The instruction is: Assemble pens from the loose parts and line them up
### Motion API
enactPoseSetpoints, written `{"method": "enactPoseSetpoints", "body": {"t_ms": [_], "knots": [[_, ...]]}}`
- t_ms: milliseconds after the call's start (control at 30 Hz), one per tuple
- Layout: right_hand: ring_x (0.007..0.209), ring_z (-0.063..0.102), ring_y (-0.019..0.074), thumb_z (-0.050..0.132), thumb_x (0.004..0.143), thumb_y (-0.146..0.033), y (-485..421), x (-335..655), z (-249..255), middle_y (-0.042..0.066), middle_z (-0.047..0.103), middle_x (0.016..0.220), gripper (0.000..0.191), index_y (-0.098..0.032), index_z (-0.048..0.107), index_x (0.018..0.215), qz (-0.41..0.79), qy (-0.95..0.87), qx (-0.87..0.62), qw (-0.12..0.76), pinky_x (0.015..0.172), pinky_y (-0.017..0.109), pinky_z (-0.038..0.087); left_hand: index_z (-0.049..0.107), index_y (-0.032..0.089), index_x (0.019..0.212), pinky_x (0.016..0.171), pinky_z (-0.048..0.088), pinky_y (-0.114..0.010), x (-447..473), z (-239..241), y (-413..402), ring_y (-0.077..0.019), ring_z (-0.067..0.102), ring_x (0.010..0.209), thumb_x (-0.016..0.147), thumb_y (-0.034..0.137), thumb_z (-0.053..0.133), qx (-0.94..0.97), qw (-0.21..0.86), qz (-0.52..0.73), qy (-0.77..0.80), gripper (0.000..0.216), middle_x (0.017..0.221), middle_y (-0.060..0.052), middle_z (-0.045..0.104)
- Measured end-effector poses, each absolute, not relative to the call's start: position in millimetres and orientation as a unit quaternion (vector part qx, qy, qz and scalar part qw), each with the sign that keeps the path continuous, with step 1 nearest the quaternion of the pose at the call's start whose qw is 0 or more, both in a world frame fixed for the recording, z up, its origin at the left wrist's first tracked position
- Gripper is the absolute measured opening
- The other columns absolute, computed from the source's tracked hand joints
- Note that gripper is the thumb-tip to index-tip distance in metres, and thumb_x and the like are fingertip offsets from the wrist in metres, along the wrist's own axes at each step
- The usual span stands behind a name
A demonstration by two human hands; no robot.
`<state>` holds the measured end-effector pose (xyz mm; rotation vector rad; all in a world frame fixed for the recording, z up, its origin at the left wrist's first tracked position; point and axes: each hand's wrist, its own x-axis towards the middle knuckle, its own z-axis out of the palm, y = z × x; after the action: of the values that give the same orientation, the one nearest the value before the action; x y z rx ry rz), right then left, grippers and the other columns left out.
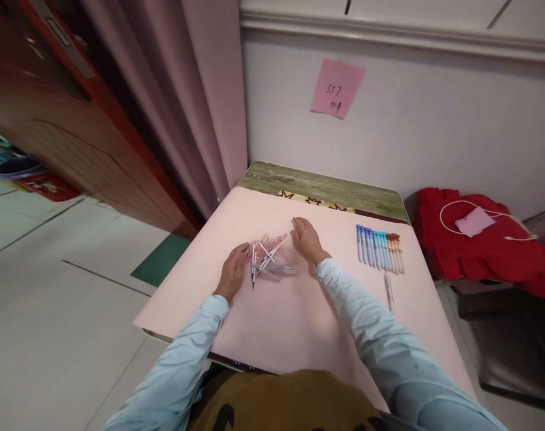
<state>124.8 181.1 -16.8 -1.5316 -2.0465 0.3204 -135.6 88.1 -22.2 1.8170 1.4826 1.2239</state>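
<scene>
A loose pile of pen parts (267, 257), white refills with dark tips among clear and pinkish barrels, lies on the pink table cover (294, 335). My left hand (233, 269) rests at the pile's left side, fingers stretched along it; whether they touch the parts I cannot tell. On the pile's upper right is my right hand (307, 239), fingers extended with nothing in them. Over to the right, a neat row of pens (380, 248) runs from blue through light blue to brown. Below that row lies a single clear pen (389, 292).
Red cloth (469, 239) covers a seat right of the table, with a pink card (475, 221) and a white cord on it. A pink note (337, 88) hangs on the wall behind. Left of the table stand a curtain (195, 90) and a wooden door (97, 131).
</scene>
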Motion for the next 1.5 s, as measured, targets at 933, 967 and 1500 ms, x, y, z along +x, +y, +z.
{"method": "enactPoseSetpoints", "body": {"t_ms": [933,967,1500], "knots": [[0.05,0.055,0.0109,0.043,0.096,-0.044,50.6,130.0,-11.5,-0.002,0.064,0.069,0.024,-0.02,0.048,0.094,0.325,-0.433,-0.599,0.59,0.054,0.022,0.045,0.064,0.017,0.105,0.091,0.05,-0.037,-126.9,-11.1,63.9,-0.021,0.064,0.098,0.095,0.043,0.043,0.603,0.186,0.478,0.611,0.035,0.105,-0.01,0.068],[0.051,0.055,0.0109,0.046,0.094,-0.042,42.3,133.7,-17.6,-0.002,0.065,0.069,0.022,-0.021,0.047,0.097,0.329,-0.424,-0.598,0.595,0.055,0.023,0.045,0.065,0.018,0.101,0.091,0.05,-0.038,-124.9,-8.9,57.3,-0.0216,0.063,0.098,0.094,0.042,0.047,0.618,0.157,0.468,0.612,0.031,0.103,-0.009,0.068],[0.063,0.061,0.0115,0.058,0.088,-0.038,26.5,138.9,-30.5,0.0,0.067,0.08,0.019,-0.021,0.049,0.092,0.424,-0.388,-0.527,0.627,0.063,0.025,0.051,0.065,0.019,0.105,0.081,0.044,-0.043,-88.6,-1.9,25.9,-0.0271,0.056,0.095,0.095,0.013,0.038,0.866,0.012,0.143,0.48,0.03,0.101,-0.013,0.063]]}}
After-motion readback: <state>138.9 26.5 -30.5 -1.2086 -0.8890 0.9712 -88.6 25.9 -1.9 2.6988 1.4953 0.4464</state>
